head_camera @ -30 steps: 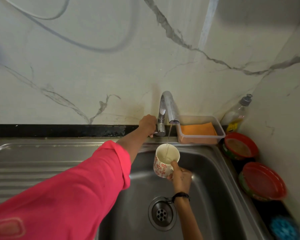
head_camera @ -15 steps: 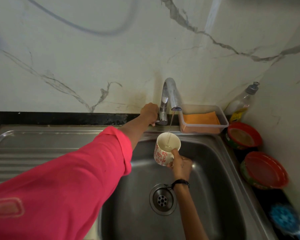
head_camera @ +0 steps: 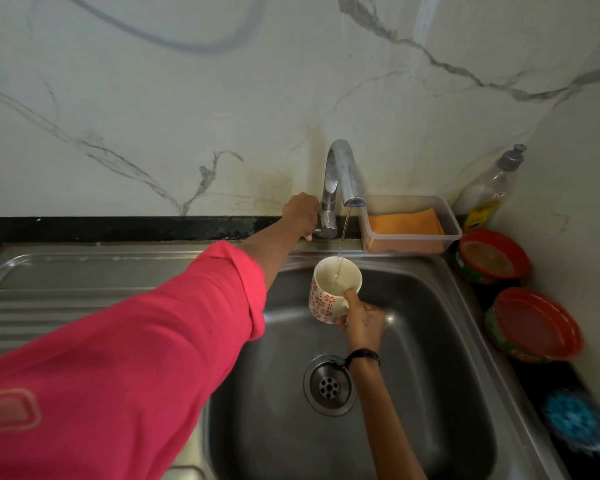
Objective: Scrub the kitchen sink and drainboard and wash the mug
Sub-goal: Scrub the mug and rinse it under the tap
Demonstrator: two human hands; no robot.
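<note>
1. Marble-veined wall fills the upper half of the frame; below it sit the steel sink (head_camera: 430, 341) at lower centre and the ribbed drainboard (head_camera: 49, 306) at the left.
2. Your left hand (head_camera: 300, 213), reaching from a pink sleeve (head_camera: 136, 358), is curled around the lever at the base of the tap (head_camera: 340, 178) at centre frame. A thin stream runs from the spout.
3. Your right hand (head_camera: 362, 322) grips the mug (head_camera: 333, 289) by its handle side, thumb up at the rim, holding it over the basin just below the spout. The stream falls inside and water shows in the bottom.
4. Judge the mug as glazed ceramic: stiff, breakable against steel, slick when wet and heavier as it fills. The handle looks like the safest hold; a thumb on the rim alone could slip.
5. At the right of the frame stand a clear tray (head_camera: 413, 233) with an orange sponge, a soap bottle (head_camera: 489, 192), two red-lidded tubs and a blue brush (head_camera: 582, 424).
6. The bottle's yellow label is too blurred to read; the mug carries only a red flower pattern, no words.
</note>
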